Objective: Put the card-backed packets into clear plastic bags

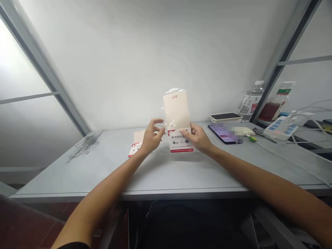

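Head view: above the grey table (64, 180), you hold a plastic-wrapped packet (176, 112) upright, its long axis vertical. Your right hand (197, 138) is closed on its lower part and sits nearer its middle. Your left hand (153, 136) is just beside its left edge, fingers (158, 121) curled; whether they pinch the wrapper is hard to tell. A second packet (136, 143) lies behind that hand.
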A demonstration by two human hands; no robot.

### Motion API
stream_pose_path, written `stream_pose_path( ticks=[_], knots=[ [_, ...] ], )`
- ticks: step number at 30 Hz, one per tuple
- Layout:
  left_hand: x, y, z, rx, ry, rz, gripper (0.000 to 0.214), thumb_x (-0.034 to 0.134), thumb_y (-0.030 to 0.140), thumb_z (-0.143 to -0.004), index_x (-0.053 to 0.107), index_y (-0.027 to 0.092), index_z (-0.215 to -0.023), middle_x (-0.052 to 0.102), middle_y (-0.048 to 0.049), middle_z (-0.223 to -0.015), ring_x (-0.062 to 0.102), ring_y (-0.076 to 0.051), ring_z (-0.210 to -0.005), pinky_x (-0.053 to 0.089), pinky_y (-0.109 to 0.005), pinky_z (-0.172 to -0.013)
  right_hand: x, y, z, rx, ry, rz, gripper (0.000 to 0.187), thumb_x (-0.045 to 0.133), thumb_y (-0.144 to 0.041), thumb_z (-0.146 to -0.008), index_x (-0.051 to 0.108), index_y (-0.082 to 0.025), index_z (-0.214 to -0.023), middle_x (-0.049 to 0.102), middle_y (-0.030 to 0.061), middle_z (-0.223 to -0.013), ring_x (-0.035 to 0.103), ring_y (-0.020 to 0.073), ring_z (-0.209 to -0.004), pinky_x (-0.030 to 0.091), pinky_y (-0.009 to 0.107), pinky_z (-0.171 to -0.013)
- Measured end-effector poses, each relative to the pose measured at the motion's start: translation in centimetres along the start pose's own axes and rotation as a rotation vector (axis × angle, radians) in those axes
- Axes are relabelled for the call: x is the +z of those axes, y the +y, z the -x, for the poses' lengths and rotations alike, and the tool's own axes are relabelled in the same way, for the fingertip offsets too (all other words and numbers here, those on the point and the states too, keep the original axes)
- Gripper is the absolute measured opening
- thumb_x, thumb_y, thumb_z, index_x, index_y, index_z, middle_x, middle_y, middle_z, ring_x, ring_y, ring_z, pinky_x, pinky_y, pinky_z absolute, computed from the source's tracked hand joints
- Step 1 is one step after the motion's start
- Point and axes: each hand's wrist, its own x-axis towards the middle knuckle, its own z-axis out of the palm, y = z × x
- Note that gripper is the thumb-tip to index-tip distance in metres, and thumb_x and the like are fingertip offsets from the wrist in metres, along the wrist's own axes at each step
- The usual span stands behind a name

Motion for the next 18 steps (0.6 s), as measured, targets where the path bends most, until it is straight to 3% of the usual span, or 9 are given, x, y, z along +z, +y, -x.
stream_pose_path(
  ticks=[4,8,13,18],
  knots=[
    [0.1,-0.1,-0.3,-0.032,-0.123,0.116,0.021,0.048,0.037,-0.081,0.058,0.019,-0.086,0.055,-0.0058,-0.109,0.057,-0.014,-0.085,0.050,-0.023,-0.054,0.1,0.0,0.1,0.018,-0.044,0.023,0.035,0.062,-0.043,-0.075,0.059,-0.019,-0.101,0.068,0.0057,-0.096,0.065,0.0206,-0.082,0.053,0.032,-0.070],
    [0.0,-0.3,-0.4,-0.049,-0.192,0.147,0.028,0.050,0.043,-0.080,0.057,0.016,-0.075,0.058,-0.0040,-0.092,0.056,-0.013,-0.079,0.050,-0.026,-0.064,0.1,0.2,0.0,0.084,-0.074,0.069,0.035,0.058,-0.049,-0.078,0.062,-0.017,-0.092,0.069,0.0047,-0.085,0.065,0.0183,-0.072,0.052,0.029,-0.061],
    [0.2,-0.7,-0.4,-0.085,-0.151,0.168,0.033,0.053,0.047,-0.078,0.056,0.015,-0.070,0.059,-0.0031,-0.087,0.056,-0.011,-0.073,0.048,-0.027,-0.066,0.1,0.4,-0.3,0.121,0.009,0.171,0.044,0.048,-0.057,-0.080,0.061,-0.016,-0.067,0.066,0.0030,-0.066,0.061,0.0152,-0.060,0.048,0.026,-0.055],
    [-0.4,-0.8,-0.8,-0.131,-0.040,0.141,0.034,0.050,0.049,-0.080,0.051,0.017,-0.068,0.054,0.0004,-0.068,0.052,-0.009,-0.063,0.045,-0.023,-0.062,-0.8,0.4,-1.0,0.138,0.029,0.168,0.048,0.048,-0.060,-0.079,0.058,-0.016,-0.062,0.063,0.0034,-0.057,0.059,0.0142,-0.051,0.047,0.026,-0.050]
  ],
)
